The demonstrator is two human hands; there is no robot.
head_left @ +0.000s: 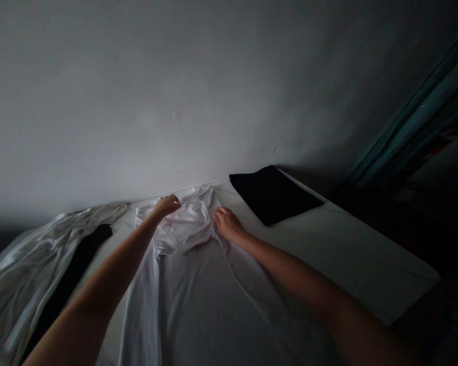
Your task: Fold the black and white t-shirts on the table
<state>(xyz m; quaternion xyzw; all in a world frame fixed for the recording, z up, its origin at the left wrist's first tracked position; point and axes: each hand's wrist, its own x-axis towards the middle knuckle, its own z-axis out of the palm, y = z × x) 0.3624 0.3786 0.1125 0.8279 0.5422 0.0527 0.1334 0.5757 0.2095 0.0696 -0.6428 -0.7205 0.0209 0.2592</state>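
Observation:
A white garment [191, 223] lies spread on the pale surface, its long parts reaching toward me at the bottom of the view. My left hand [167, 205] is at the garment's far left part, fingers bent and their tips close together; whether cloth is pinched between them is too small to tell. On the garment's right edge rests my right hand [227, 222], its fingers curled together at the cloth. What lies under those fingers is hidden.
A folded black cloth [275, 195] lies at the back right of the pale surface [351, 259]. Crumpled whitish fabric [41, 259] and a black item [72, 279] are at the left. Behind stands a grey wall [175, 101]; a teal curtain [416, 112] hangs at the right.

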